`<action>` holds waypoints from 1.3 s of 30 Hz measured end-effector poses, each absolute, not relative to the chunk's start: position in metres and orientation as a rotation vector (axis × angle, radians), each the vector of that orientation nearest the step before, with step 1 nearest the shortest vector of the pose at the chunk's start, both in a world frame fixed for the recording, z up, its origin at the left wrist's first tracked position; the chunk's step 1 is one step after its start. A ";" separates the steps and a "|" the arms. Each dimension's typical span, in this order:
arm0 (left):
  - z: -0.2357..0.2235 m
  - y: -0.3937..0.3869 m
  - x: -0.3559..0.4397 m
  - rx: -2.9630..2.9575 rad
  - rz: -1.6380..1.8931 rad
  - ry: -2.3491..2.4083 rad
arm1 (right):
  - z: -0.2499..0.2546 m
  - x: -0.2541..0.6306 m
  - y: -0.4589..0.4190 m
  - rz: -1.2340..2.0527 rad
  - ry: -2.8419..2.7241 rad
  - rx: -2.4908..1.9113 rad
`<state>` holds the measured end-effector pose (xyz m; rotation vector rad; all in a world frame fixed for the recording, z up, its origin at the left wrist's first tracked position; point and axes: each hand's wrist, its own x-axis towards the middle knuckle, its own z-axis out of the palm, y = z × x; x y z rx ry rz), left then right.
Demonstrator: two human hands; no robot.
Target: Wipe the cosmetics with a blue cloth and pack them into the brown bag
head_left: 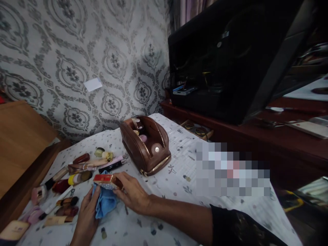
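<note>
My right hand [132,193] is closed round a small red and gold case [106,180] with a glittery edge, held just above the bedsheet. My left hand [85,217] grips a blue cloth [105,203] that lies under and against the case. Both hands sit at the near edge of a row of cosmetics. A brown leather pouch [147,145] stands open a little beyond them, with several small bottles and jars inside.
Lipsticks, tubes, brushes and small bottles [77,171] lie scattered on the patterned sheet [179,171] to the left. A wooden headboard [20,143] rises at the left. A dark cabinet [230,58] on a red-brown shelf [282,143] stands at the right.
</note>
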<state>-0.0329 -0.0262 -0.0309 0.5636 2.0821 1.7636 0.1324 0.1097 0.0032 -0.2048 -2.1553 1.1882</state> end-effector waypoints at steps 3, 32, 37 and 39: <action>-0.022 -0.018 -0.022 0.447 1.815 2.018 | 0.003 0.131 0.111 1.212 -2.129 -0.218; 0.103 0.015 -0.034 1.828 0.685 2.409 | 0.085 0.184 0.151 1.172 -2.065 -0.277; 0.144 0.071 0.011 2.238 0.885 2.166 | 0.119 0.204 0.191 0.865 -2.049 -0.470; 0.150 0.097 0.023 2.398 0.865 2.068 | 0.128 0.209 0.209 0.730 -2.104 -0.595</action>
